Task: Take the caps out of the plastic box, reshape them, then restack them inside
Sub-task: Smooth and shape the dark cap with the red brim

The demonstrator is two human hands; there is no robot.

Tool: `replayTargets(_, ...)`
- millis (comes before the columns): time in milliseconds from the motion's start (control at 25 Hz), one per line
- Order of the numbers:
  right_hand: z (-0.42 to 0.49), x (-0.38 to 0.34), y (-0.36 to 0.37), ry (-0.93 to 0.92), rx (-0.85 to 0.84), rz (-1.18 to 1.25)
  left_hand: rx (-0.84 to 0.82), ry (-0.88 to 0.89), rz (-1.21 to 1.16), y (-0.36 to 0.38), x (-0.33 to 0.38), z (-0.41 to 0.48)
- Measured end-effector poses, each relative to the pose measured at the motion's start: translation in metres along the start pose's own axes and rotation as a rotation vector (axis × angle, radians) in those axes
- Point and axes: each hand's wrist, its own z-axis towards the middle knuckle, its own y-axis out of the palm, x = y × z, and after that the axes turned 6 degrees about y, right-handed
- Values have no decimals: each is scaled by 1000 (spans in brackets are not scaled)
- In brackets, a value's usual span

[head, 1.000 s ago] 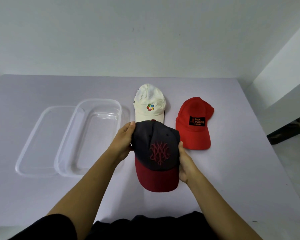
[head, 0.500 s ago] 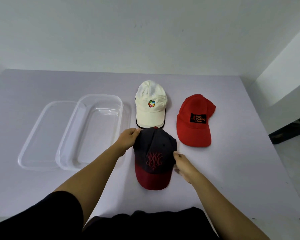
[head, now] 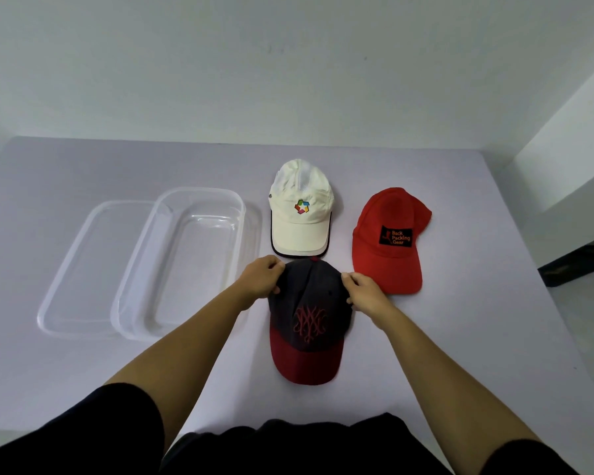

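Both forearms reach forward from the bottom of the view and meet over the dark cap, which lies on the table in front of the person. The left hand is at the far left side of the crown, with the fingers curled and the thumb against the fabric, pinching it. The right hand does the same at the far right side of the crown; its fingertips press into the cloth near the top. Both hands grasp the crown of this cap.

Half a second ago the right hand was lower, beside the side of the cap near the brim, and the left hand was at the top left. Now the right hand has moved up to the crown, so the two hands are almost level. One second ago the cap was lifted in both hands; now it rests on the table.

The dark cap has its red brim toward the person and its crown away, so the long axis runs from near to far. The white cap and the red cap lie just behind it, with brims pointing the same way. The clear plastic box stands to the left, holding no caps, with its lid partly under its left side.
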Motion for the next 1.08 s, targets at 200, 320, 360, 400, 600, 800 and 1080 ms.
replayTargets(200, 4, -1, -14, -45, 14, -38, 41, 90, 151, -8, 0, 2)
replayTargets(320, 9, -4, -17, -156, 55, -162, 80, 102, 207, -11, -2, 7)
replayTargets(360, 10, -7, -17, -182, 79, -193, 100, 94, 197, -12, -3, 8)
replayTargets(400, 11, -8, -16, -204, 98, -210, 110, 81, 174, -14, -3, 8)
replayTargets(600, 19, -4, -16, -198, 112, -344, 91, 37, 151, -19, -7, 11)
replayTargets(800, 11, -9, -7, -287, 201, -257, 130, 60, 78, -20, -10, 8)
replayTargets(1080, -9, -10, 22, -201, 326, -463, 227, 111, 315, -1, -16, -11)
